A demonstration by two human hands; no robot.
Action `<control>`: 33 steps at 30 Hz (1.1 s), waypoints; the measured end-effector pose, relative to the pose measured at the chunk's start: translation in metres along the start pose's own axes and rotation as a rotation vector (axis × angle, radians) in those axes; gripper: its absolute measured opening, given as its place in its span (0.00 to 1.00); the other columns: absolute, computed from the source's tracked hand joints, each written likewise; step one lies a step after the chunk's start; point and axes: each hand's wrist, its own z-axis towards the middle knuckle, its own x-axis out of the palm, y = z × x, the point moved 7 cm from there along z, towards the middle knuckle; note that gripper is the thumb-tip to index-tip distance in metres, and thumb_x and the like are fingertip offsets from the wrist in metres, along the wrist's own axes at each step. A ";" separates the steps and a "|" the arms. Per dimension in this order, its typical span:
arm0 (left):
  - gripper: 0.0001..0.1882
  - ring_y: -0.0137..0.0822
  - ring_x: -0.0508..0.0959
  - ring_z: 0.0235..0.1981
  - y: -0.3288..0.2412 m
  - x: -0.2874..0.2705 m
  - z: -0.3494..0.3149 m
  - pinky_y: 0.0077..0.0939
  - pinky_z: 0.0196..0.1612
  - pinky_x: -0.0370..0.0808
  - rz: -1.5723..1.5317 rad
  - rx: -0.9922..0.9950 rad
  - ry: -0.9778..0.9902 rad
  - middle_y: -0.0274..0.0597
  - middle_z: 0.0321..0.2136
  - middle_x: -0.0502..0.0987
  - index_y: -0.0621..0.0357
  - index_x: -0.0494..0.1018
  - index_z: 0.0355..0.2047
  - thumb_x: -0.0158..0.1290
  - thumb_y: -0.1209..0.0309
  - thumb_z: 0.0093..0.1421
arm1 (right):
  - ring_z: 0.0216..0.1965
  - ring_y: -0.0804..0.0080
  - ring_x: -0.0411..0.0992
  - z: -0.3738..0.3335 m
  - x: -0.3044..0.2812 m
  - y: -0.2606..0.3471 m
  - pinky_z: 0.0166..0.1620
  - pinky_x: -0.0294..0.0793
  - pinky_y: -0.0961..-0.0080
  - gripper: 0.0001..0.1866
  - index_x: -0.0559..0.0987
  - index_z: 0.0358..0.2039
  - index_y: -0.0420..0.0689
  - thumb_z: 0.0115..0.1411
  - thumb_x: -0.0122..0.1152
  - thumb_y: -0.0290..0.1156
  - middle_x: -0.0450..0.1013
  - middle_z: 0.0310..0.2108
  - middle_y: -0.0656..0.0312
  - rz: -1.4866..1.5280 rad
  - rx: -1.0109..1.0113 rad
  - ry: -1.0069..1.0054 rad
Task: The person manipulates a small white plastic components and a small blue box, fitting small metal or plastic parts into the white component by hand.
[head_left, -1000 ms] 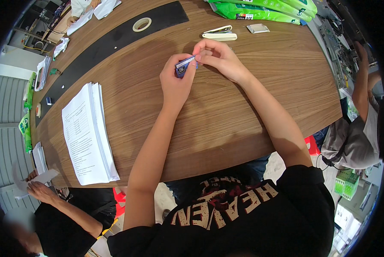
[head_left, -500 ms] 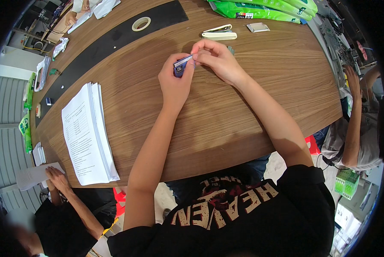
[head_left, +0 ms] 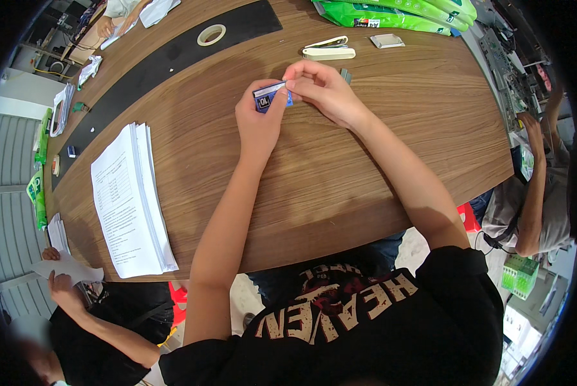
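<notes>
My left hand (head_left: 260, 116) is closed around a small blue box (head_left: 263, 101) with a white edge, like a staple box. The thumb lies across its front. My right hand (head_left: 327, 93) pinches at the right end of the box, fingertips meeting the left hand's; what lies between those fingertips is too small to make out. A small grey-green piece (head_left: 345, 75) lies on the table, partly hidden behind my right hand. Beyond it rests a cream stapler (head_left: 329, 53) with its top raised, and a small pale packet (head_left: 387, 41) lies to its right.
On the left of the wooden table (head_left: 340, 206) lies a stack of printed sheets (head_left: 130, 199). A tape roll (head_left: 201, 35) sits on the dark inlay. Green paper packs (head_left: 378, 17) stand at the far edge. Co-workers sit left, right and far left; one holds a sheet (head_left: 76, 270).
The blue box has turned so more of its front shows, and my left hand has shifted slightly left. The left co-worker's hands and sheet have moved; the right co-worker's arm has shifted.
</notes>
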 end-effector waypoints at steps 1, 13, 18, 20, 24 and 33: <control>0.08 0.20 0.70 0.24 0.004 0.000 -0.001 0.13 0.27 0.66 -0.047 -0.057 0.011 0.32 0.25 0.74 0.63 0.74 0.35 0.56 0.72 0.57 | 0.33 0.83 0.70 0.000 0.000 -0.003 0.40 0.70 0.84 0.06 0.74 0.38 0.41 0.59 0.56 0.25 0.73 0.31 0.67 0.075 0.037 0.029; 0.11 0.20 0.70 0.25 0.009 0.002 0.004 0.14 0.28 0.65 -0.441 -0.141 0.006 0.31 0.28 0.74 0.59 0.70 0.39 0.56 0.75 0.56 | 0.34 0.82 0.67 0.002 -0.002 0.000 0.39 0.68 0.84 0.04 0.73 0.37 0.43 0.61 0.54 0.27 0.69 0.33 0.67 0.197 0.021 0.059; 0.13 0.23 0.73 0.29 0.017 -0.003 0.005 0.17 0.32 0.68 -0.492 -0.183 -0.032 0.33 0.32 0.75 0.58 0.68 0.42 0.54 0.77 0.56 | 0.34 0.81 0.66 0.000 0.000 -0.001 0.40 0.66 0.83 0.05 0.73 0.36 0.44 0.63 0.53 0.30 0.68 0.33 0.68 0.153 0.049 0.058; 0.13 0.24 0.75 0.30 0.016 -0.003 0.005 0.18 0.32 0.69 -0.501 -0.189 -0.010 0.35 0.33 0.76 0.58 0.68 0.42 0.54 0.78 0.57 | 0.34 0.81 0.66 0.000 -0.002 -0.002 0.41 0.67 0.83 0.06 0.73 0.36 0.43 0.63 0.53 0.31 0.68 0.33 0.67 0.117 0.051 0.039; 0.15 0.26 0.75 0.31 0.019 -0.002 0.005 0.19 0.33 0.71 -0.529 -0.190 -0.011 0.39 0.34 0.76 0.62 0.68 0.44 0.55 0.79 0.56 | 0.34 0.81 0.66 0.000 -0.005 -0.004 0.41 0.67 0.83 0.07 0.74 0.37 0.42 0.63 0.53 0.31 0.68 0.33 0.67 0.090 0.063 0.026; 0.15 0.27 0.75 0.32 0.019 -0.002 0.005 0.19 0.34 0.72 -0.579 -0.173 0.018 0.39 0.35 0.76 0.63 0.68 0.45 0.55 0.79 0.56 | 0.34 0.80 0.68 0.003 -0.005 -0.007 0.41 0.70 0.82 0.07 0.74 0.37 0.40 0.61 0.54 0.29 0.71 0.33 0.64 0.173 0.111 0.059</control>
